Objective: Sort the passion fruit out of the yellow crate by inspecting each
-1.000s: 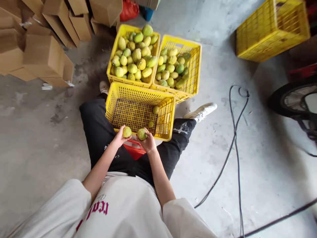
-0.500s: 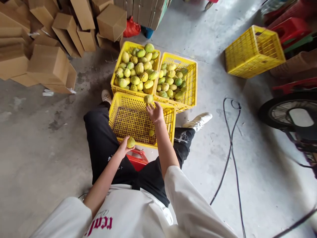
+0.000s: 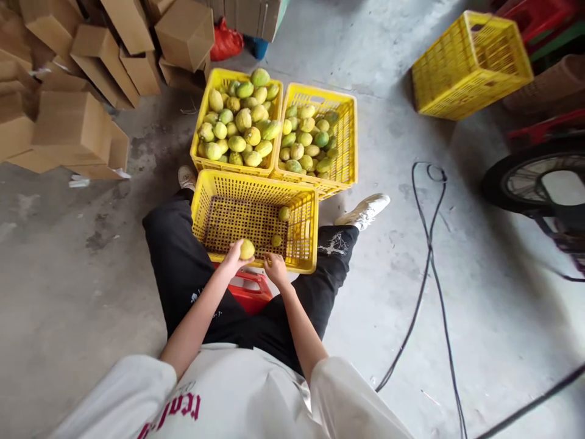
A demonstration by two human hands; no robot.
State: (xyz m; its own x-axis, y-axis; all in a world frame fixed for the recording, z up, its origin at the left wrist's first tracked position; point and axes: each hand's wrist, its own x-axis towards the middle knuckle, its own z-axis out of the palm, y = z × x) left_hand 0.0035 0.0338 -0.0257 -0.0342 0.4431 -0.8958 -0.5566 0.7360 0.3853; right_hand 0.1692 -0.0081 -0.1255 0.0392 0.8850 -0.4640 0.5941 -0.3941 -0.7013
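My left hand (image 3: 234, 257) is wrapped round a yellow-green, melon-like fruit (image 3: 247, 249) above the near rim of the front yellow crate (image 3: 312, 228). Just to its right, my right hand (image 3: 275, 268) has its fingers curled in over the same rim. Whatever may be between those fingertips is too small to make out. Two fruits lie inside the front crate: one (image 3: 284, 213) by the right wall and a smaller one (image 3: 276, 240) nearer to me. Behind stand a yellow crate heaped with fruits (image 3: 245, 119) and another yellow crate (image 3: 350, 137) partly filled with them.
A red stool (image 3: 250, 299) shows between my legs, below the front crate. Cardboard boxes (image 3: 73, 128) are piled at the left. Another yellow crate (image 3: 457, 67) and a wheel (image 3: 539, 183) are at the right. A black cable (image 3: 429, 244) lies on the floor.
The fruit at my right hand has gone into the front crate, by its right wall. My right hand has drawn back towards me, and my left hand has moved in over the rim with its fruit.
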